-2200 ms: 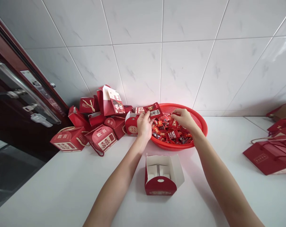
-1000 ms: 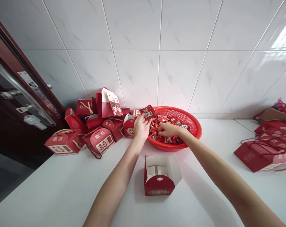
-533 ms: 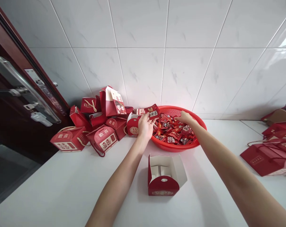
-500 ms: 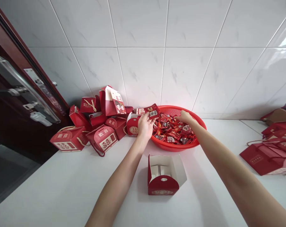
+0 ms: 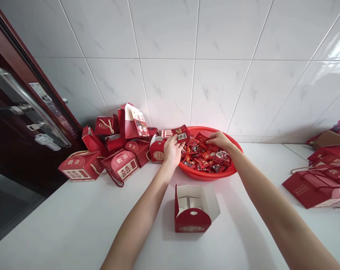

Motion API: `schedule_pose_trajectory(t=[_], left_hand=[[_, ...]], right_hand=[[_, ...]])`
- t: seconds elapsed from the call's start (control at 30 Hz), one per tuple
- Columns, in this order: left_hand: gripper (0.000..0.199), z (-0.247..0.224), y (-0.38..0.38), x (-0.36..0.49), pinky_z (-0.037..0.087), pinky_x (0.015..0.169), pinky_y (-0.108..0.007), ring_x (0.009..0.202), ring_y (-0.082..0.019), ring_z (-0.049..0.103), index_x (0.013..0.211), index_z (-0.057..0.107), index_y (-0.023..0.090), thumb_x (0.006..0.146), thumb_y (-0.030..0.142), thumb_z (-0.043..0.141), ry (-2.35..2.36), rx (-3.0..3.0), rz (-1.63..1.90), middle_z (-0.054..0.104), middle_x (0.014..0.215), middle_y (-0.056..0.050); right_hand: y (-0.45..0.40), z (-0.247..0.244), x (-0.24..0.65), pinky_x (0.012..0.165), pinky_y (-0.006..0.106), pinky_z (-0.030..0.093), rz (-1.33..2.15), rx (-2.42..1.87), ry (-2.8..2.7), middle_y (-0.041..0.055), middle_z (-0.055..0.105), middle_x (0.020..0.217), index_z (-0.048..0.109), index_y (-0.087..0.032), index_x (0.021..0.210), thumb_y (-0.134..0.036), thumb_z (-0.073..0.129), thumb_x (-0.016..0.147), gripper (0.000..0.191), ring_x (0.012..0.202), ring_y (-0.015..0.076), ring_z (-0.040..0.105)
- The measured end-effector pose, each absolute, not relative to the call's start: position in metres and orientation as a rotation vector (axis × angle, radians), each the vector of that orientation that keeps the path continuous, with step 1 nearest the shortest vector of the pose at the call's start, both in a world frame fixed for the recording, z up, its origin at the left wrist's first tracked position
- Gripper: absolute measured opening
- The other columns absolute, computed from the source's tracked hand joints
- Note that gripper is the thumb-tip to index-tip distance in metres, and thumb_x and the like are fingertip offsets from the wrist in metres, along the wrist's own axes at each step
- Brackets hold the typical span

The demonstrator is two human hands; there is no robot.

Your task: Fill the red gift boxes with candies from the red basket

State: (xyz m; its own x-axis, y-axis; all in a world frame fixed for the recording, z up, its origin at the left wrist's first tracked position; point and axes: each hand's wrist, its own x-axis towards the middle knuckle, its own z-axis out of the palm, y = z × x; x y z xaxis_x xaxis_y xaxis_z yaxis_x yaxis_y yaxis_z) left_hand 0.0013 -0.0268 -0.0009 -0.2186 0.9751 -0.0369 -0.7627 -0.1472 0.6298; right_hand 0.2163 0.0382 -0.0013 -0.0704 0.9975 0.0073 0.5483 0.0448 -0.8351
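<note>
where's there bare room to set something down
The white counter is bare between the left forearm and the piled red boxes, and again between the red basket and the far-right boxes, behind the right forearm. It's crowded at left by the wall, where that pile stands.

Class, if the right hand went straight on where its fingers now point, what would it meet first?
Probably the wrapped sweets in the red basket; depth is unclear, so if the right hand clears them, perhaps the packet in the left hand.
</note>
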Motion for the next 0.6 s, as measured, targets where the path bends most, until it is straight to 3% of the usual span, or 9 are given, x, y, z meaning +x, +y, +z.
schedule_pose_trajectory(t=[0.2,0.4,0.6], left_hand=[[0.021,-0.003,-0.028,0.004,0.048,0.079,-0.027,0.078,-0.014,0.069,0.073,0.057,0.022,0.076,0.019,0.078,0.678,0.573,1.727,0.072,0.079,0.001],[0.025,-0.004,-0.031,0.007,0.042,0.068,-0.022,0.07,-0.011,0.064,0.07,0.055,0.021,0.077,0.021,0.08,0.713,0.695,1.74,0.067,0.075,0.004],[0.031,-0.004,-0.033,0.009,0.04,0.057,-0.018,0.058,-0.008,0.051,0.066,0.052,0.02,0.074,0.02,0.082,0.78,0.742,1.768,0.056,0.066,0.007]], right_hand=[[0.028,0.01,0.211,0.062,0.03,0.052,1.007,-1.258,-1.581,0.001,0.071,0.064,0.071,-0.017,0.067,-0.033,0.089,0.056,0.026,0.062,0.0157,0.063],[0.004,0.013,0.21,0.068,0.033,0.054,1.04,-1.072,-1.495,0.0026,0.073,0.069,0.068,-0.018,0.068,-0.042,0.089,0.056,0.034,0.067,0.018,0.067],[-0.017,0.017,0.211,0.064,0.032,0.052,1.027,-0.984,-1.441,0.0,0.066,0.062,0.062,-0.02,0.064,-0.048,0.091,0.056,0.041,0.062,0.0159,0.062]])
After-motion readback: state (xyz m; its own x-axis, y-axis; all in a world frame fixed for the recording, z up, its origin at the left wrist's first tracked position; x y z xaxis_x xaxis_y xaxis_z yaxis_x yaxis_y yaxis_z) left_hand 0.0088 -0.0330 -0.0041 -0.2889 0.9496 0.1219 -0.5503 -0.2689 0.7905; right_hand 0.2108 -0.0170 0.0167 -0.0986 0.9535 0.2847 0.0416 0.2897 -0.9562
